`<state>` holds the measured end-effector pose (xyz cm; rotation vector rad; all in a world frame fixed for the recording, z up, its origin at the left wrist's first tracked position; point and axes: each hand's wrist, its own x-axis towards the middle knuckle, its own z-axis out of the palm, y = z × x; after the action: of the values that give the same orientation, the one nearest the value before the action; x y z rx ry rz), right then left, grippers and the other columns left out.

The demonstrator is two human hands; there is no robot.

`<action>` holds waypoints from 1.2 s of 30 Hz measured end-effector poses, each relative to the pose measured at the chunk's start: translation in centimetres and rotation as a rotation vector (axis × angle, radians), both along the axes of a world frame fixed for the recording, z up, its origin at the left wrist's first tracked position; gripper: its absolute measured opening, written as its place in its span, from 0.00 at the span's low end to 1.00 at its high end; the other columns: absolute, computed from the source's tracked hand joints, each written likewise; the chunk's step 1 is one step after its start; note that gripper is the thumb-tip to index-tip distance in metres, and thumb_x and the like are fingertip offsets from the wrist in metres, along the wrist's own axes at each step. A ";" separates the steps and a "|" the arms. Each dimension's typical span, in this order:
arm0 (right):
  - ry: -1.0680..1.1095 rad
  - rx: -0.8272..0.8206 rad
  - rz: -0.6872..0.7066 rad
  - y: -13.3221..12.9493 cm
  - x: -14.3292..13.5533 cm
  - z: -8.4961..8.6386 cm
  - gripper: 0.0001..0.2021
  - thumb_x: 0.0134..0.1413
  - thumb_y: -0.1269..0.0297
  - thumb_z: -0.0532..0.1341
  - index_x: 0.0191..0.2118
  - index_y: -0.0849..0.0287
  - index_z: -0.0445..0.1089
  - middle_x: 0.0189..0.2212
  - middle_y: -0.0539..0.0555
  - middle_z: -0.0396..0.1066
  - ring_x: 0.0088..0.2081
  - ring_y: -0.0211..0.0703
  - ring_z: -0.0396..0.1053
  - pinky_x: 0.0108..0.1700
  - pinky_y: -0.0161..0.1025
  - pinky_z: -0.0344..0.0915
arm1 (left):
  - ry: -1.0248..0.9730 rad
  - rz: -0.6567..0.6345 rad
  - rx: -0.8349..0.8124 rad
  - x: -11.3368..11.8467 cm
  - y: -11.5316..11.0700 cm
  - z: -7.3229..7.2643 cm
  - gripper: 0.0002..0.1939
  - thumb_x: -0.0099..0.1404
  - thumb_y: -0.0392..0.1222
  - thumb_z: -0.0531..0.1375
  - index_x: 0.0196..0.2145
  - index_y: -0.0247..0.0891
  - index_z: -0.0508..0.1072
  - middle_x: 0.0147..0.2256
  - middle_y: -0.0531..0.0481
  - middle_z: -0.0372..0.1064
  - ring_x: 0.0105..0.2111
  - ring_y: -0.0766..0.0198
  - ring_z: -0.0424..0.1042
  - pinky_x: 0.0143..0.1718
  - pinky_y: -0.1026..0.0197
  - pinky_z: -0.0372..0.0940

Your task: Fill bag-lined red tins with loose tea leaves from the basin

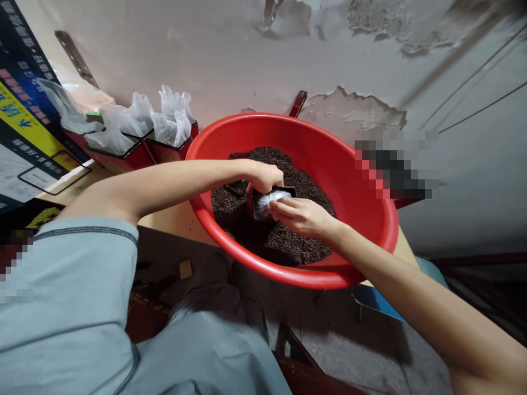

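My left hand (267,175) is wrapped around a small dark-rimmed box (259,214), held over the big red basin (358,208). A clear plastic bag (267,201) fills the mouth of the box, its top gathered into pleats. With thumb and fingers pinched, my right hand (303,215) grips the gathered end of the bag. Below both hands lies a heap of dark brown, dry shreds (302,247) that look like loose tea leaves. A dark flat piece partly shows in the heap beside my left wrist; its kind is unclear.
Several red boxes (123,158) with clear bags sticking out stand left of the basin on a pale tabletop (164,222). A large printed carton (31,109) is at far left. Behind rises a peeling wall (206,55). A blue seat (376,300) is below right.
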<state>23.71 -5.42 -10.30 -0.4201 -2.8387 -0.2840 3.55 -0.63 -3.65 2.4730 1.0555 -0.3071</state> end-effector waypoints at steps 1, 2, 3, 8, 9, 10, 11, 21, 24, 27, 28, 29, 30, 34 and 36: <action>0.012 0.006 0.012 0.0 -0.3 0.1 0.14 0.76 0.65 0.50 0.47 0.62 0.73 0.36 0.57 0.74 0.34 0.40 0.70 0.35 0.37 0.65 | 0.010 -0.056 0.028 0.4 0.7 0.1 0.30 0.49 0.26 0.58 0.49 0.41 0.84 0.30 0.50 0.79 0.27 0.61 0.72 0.33 0.59 0.70; 0.019 0.010 0.026 0.2 -0.6 0.2 0.14 0.76 0.66 0.50 0.47 0.63 0.72 0.36 0.57 0.74 0.34 0.39 0.70 0.34 0.37 0.65 | 0.014 -0.098 0.052 0.8 1.4 0.1 0.31 0.49 0.26 0.58 0.48 0.45 0.85 0.29 0.52 0.79 0.27 0.61 0.72 0.35 0.59 0.69; 0.020 0.013 0.042 0.3 -0.9 0.3 0.14 0.76 0.66 0.50 0.47 0.63 0.72 0.35 0.57 0.74 0.33 0.39 0.70 0.34 0.37 0.65 | 0.015 -0.130 0.077 1.2 2.0 0.1 0.31 0.48 0.26 0.58 0.47 0.47 0.85 0.28 0.54 0.79 0.28 0.61 0.72 0.36 0.59 0.69; -0.018 0.020 0.091 2.1 -1.2 0.6 0.14 0.75 0.68 0.50 0.49 0.63 0.74 0.37 0.58 0.75 0.36 0.41 0.70 0.36 0.38 0.68 | 0.015 -0.302 0.152 3.0 3.6 -0.7 0.24 0.52 0.29 0.60 0.42 0.47 0.87 0.29 0.50 0.80 0.27 0.60 0.70 0.35 0.57 0.65; -0.025 0.013 0.101 2.4 -1.0 0.6 0.14 0.75 0.69 0.51 0.50 0.62 0.74 0.38 0.58 0.76 0.37 0.41 0.71 0.37 0.39 0.69 | 0.008 -0.331 0.163 3.3 3.7 -0.9 0.21 0.53 0.30 0.60 0.40 0.45 0.88 0.29 0.49 0.80 0.27 0.60 0.69 0.33 0.57 0.64; -0.028 0.008 0.114 2.7 -0.7 0.6 0.14 0.75 0.69 0.51 0.50 0.61 0.75 0.40 0.59 0.77 0.38 0.42 0.72 0.38 0.40 0.70 | -0.004 -0.348 0.175 3.6 3.8 -1.0 0.19 0.54 0.31 0.61 0.39 0.43 0.88 0.28 0.48 0.80 0.26 0.59 0.69 0.32 0.57 0.63; -0.025 0.008 0.123 2.8 -0.4 0.5 0.14 0.74 0.70 0.52 0.51 0.60 0.75 0.41 0.59 0.77 0.39 0.42 0.72 0.40 0.40 0.71 | -0.023 -0.353 0.184 3.8 3.8 -1.2 0.18 0.55 0.32 0.61 0.39 0.42 0.88 0.28 0.47 0.80 0.26 0.59 0.69 0.31 0.57 0.62; -0.013 0.054 0.077 0.1 1.9 0.8 0.21 0.67 0.77 0.54 0.60 0.60 0.74 0.53 0.60 0.78 0.55 0.50 0.75 0.60 0.56 0.72 | -0.163 -0.268 0.110 1.3 3.7 -0.2 0.27 0.56 0.32 0.60 0.52 0.47 0.83 0.45 0.52 0.83 0.45 0.59 0.77 0.47 0.61 0.66; -0.069 0.050 0.015 -1.4 1.8 0.9 0.24 0.66 0.76 0.55 0.65 0.63 0.70 0.61 0.64 0.74 0.61 0.54 0.72 0.63 0.59 0.68 | -0.105 -0.099 0.104 -0.9 2.8 -0.2 0.34 0.60 0.44 0.65 0.65 0.44 0.73 0.59 0.46 0.76 0.58 0.54 0.72 0.56 0.60 0.63; -0.102 0.067 -0.062 -2.9 1.3 0.9 0.25 0.66 0.74 0.55 0.67 0.72 0.65 0.60 0.70 0.73 0.63 0.57 0.70 0.63 0.59 0.67 | -0.036 0.043 0.034 -2.3 1.6 -0.9 0.45 0.63 0.52 0.65 0.73 0.41 0.58 0.66 0.40 0.68 0.62 0.49 0.69 0.59 0.57 0.62; -0.109 0.062 -0.096 -3.3 1.1 1.0 0.25 0.66 0.74 0.54 0.67 0.75 0.64 0.59 0.72 0.73 0.63 0.57 0.70 0.63 0.58 0.66 | -0.040 0.069 0.009 -2.6 1.2 -1.1 0.46 0.63 0.53 0.65 0.75 0.41 0.55 0.68 0.39 0.66 0.62 0.49 0.68 0.59 0.57 0.63; -0.116 0.049 -0.131 -3.5 0.9 1.1 0.26 0.66 0.74 0.54 0.67 0.76 0.63 0.59 0.73 0.73 0.63 0.57 0.70 0.63 0.58 0.66 | -0.060 0.090 -0.008 -2.8 0.9 -1.4 0.47 0.64 0.53 0.64 0.75 0.41 0.53 0.69 0.38 0.63 0.62 0.48 0.68 0.59 0.57 0.64; -0.122 0.028 -0.157 -3.6 0.8 1.2 0.26 0.66 0.74 0.55 0.67 0.76 0.63 0.59 0.73 0.72 0.63 0.56 0.70 0.63 0.58 0.66 | -0.092 0.113 -0.019 -2.9 0.6 -1.6 0.47 0.65 0.52 0.64 0.76 0.40 0.51 0.70 0.37 0.61 0.62 0.48 0.68 0.58 0.57 0.65; -0.081 -0.083 -0.141 -1.9 0.6 1.7 0.24 0.61 0.80 0.55 0.60 0.62 0.74 0.58 0.63 0.76 0.60 0.53 0.72 0.59 0.56 0.67 | -0.209 0.241 -0.077 -3.3 -0.2 -2.1 0.44 0.64 0.44 0.62 0.75 0.39 0.53 0.69 0.35 0.62 0.59 0.51 0.71 0.48 0.61 0.70; -0.012 -0.119 -0.100 -0.3 0.3 1.8 0.23 0.59 0.82 0.55 0.51 0.56 0.80 0.51 0.57 0.81 0.57 0.52 0.74 0.59 0.57 0.66 | -0.251 0.286 -0.125 -3.6 -0.4 -2.1 0.43 0.63 0.41 0.62 0.74 0.40 0.56 0.66 0.35 0.66 0.55 0.53 0.73 0.43 0.63 0.71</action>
<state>24.03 -5.74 -8.50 -0.5872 -2.8603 -0.1373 -0.07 -1.02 -5.78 2.1465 1.2185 0.0256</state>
